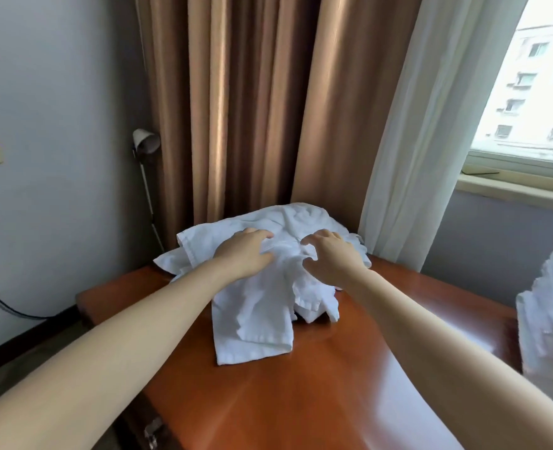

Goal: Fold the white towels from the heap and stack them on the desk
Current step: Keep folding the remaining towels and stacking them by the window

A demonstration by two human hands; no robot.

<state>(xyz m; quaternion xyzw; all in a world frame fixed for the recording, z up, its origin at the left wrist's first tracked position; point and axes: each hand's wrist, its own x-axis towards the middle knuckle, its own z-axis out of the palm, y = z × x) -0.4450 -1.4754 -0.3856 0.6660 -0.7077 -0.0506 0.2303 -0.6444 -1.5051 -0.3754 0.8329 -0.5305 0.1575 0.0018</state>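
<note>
A heap of crumpled white towels point(281, 228) lies at the far end of the glossy reddish-brown desk point(268, 394). One towel point(252, 323) from the heap hangs forward toward me over the desk top. My left hand point(242, 254) rests palm down on the heap, its fingers curled into the cloth. Just to its right, my right hand point(330, 258) hovers on the heap with fingers and thumb bent like a claw, closing on a fold of towel. A stack of white towels point(548, 319) stands at the desk's right edge.
Brown curtains point(246, 108) and a white sheer curtain point(431, 125) hang right behind the heap. A small lamp on a thin stand point(145, 144) stands left of the desk by the wall. The window point(535, 92) is at the right.
</note>
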